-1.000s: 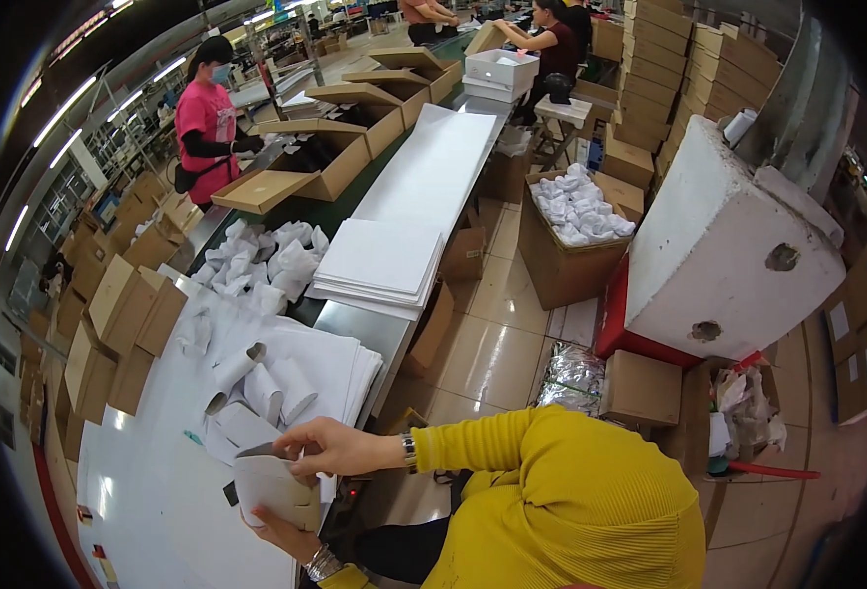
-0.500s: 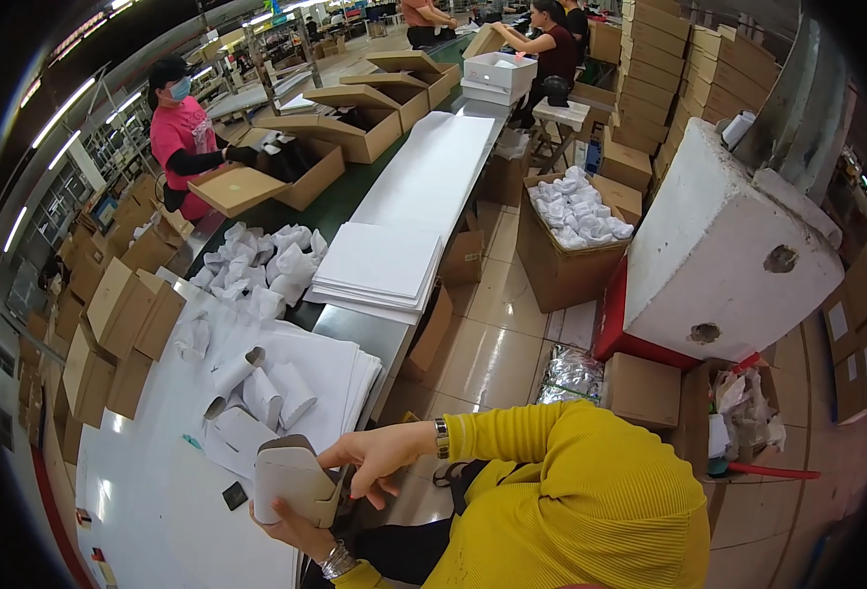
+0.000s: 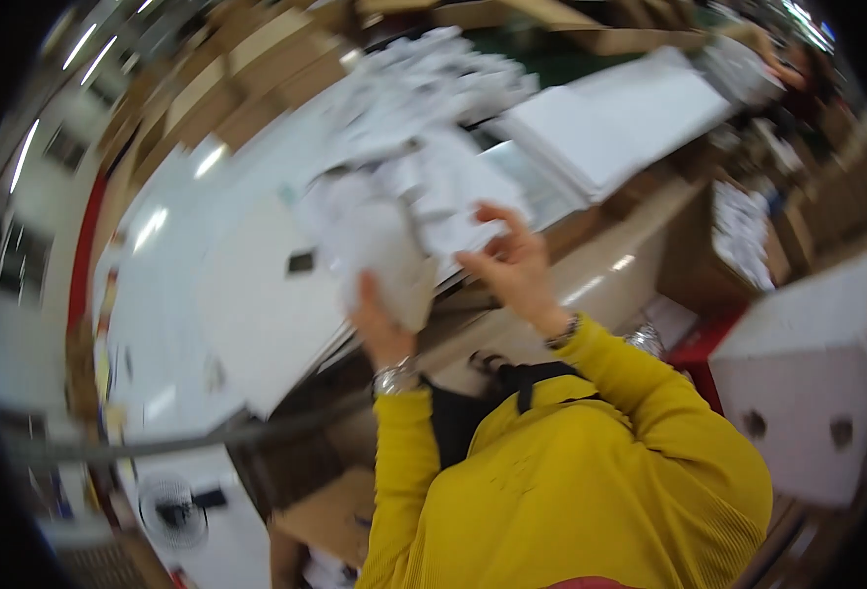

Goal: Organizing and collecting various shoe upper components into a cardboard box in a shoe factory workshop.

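My left hand (image 3: 384, 329) holds a white folded card piece (image 3: 379, 240) by its lower part, above the edge of the white table (image 3: 227, 294). The fingers behind the card are hidden. My right hand (image 3: 520, 280) is raised to the right of the card, apart from it, with bent fingers spread and nothing in them. Motion blur softens the card's folds. Just beyond it, several rolled white cards (image 3: 399, 177) lie on loose white sheets. A small dark square (image 3: 301, 262) sits on the tabletop left of the card.
Crumpled white paper (image 3: 443, 74) is heaped at the far side, beside a stack of flat white sheets (image 3: 576, 137). Brown boxes (image 3: 276, 59) stand at the far left. A fan (image 3: 171, 510) is at lower left, a white block with holes (image 3: 797, 383) at right.
The view has swung left and down, so the fan and near table end now show. My right hand has moved off the card, which my left hand still holds.
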`<state>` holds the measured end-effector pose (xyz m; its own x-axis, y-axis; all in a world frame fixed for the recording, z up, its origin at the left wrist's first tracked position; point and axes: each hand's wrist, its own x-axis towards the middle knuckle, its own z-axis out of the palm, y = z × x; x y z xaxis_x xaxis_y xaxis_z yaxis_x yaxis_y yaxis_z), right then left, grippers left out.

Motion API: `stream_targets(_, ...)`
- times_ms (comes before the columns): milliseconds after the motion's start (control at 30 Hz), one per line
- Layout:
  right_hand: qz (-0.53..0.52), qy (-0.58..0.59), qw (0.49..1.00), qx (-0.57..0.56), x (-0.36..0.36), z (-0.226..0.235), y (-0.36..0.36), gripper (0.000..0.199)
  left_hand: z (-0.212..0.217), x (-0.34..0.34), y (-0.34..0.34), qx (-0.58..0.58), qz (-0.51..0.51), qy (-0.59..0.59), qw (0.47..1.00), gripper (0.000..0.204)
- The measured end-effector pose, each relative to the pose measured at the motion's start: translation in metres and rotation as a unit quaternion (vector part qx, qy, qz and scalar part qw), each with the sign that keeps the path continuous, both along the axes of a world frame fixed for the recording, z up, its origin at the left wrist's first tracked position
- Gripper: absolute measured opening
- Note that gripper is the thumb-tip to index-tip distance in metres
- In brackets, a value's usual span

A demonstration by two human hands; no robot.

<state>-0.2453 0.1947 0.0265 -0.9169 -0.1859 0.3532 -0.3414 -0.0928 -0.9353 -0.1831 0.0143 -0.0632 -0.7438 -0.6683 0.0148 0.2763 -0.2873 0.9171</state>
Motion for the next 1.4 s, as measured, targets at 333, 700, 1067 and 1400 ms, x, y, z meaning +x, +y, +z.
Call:
stream_targets(333,0.253,-0.188,0.941,-0.123,0.033,-0.031,-0.062,0.030,0.032,0.025,0.022,0.194,-0.008,0.170,0.966,0.050)
stream_targets(700,0.322,0.240,0.908,0.119,0.005,-0.017,-0.054,0.061,0.054,0.068,-0.043,-0.236,-0.167,0.071,0.955,0.053)
stream_targets(1067,0.307,0.243,0.909,0.140,-0.001,-0.016,-0.054,0.056,0.051,0.058,-0.048,-0.347,-0.152,0.049,0.924,0.043)
stream_targets(1400,0.312,0.060,0.942,0.104,0.009,-0.042,-0.037,0.021,0.025,0.065,-0.014,-0.300,-0.033,-0.080,0.950,0.026)
